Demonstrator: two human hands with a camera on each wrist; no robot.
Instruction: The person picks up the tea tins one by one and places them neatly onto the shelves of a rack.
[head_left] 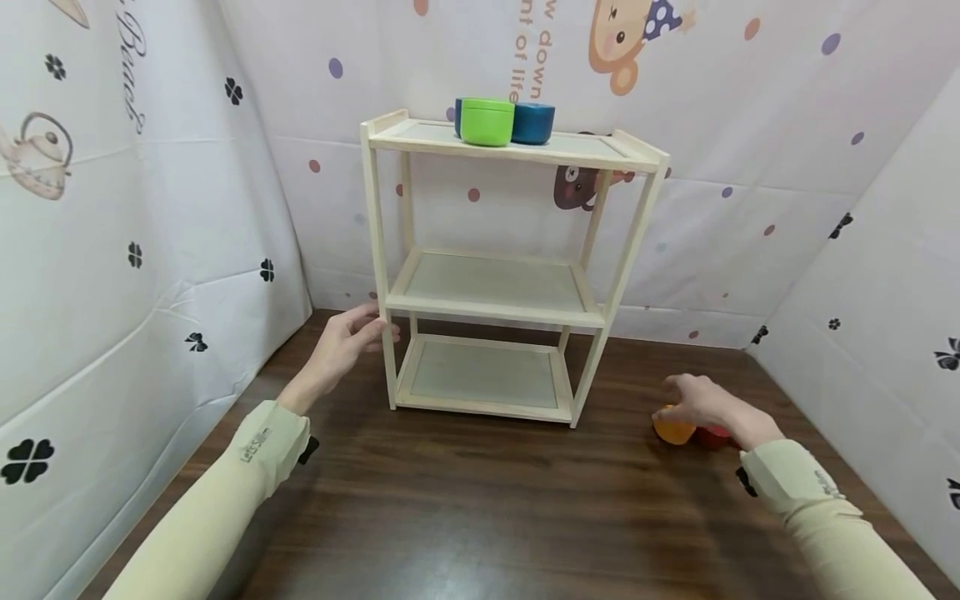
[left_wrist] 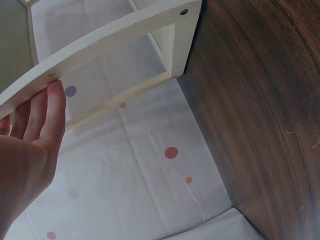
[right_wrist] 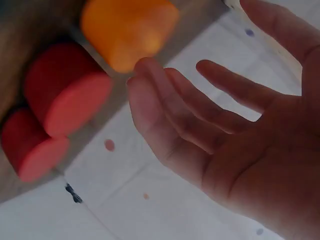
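Observation:
A cream three-tier shelf rack (head_left: pixel 495 310) stands on the dark table. My left hand (head_left: pixel 347 346) grips its front left post (left_wrist: pixel 100 42) at about the middle shelf, and some fingertips show beyond the post. My right hand (head_left: pixel 701 398) hovers over an orange cup (head_left: pixel 673 428) to the right of the rack, its fingers loosely spread. In the right wrist view that hand (right_wrist: pixel 240 150) holds nothing, and a gap shows between its fingertips and the orange cup (right_wrist: pixel 127 32). Two red cups (right_wrist: pixel 67 87) sit beside the orange one; the forearm partly hides them in the head view.
On the rack's top shelf stand a green cup (head_left: pixel 487 122) and dark blue cups (head_left: pixel 534 124), one mostly hidden behind the green. White printed cloth (head_left: pixel 337 208) hangs around the back and sides. Brown wood tabletop (head_left: pixel 480 500) extends in front of the rack.

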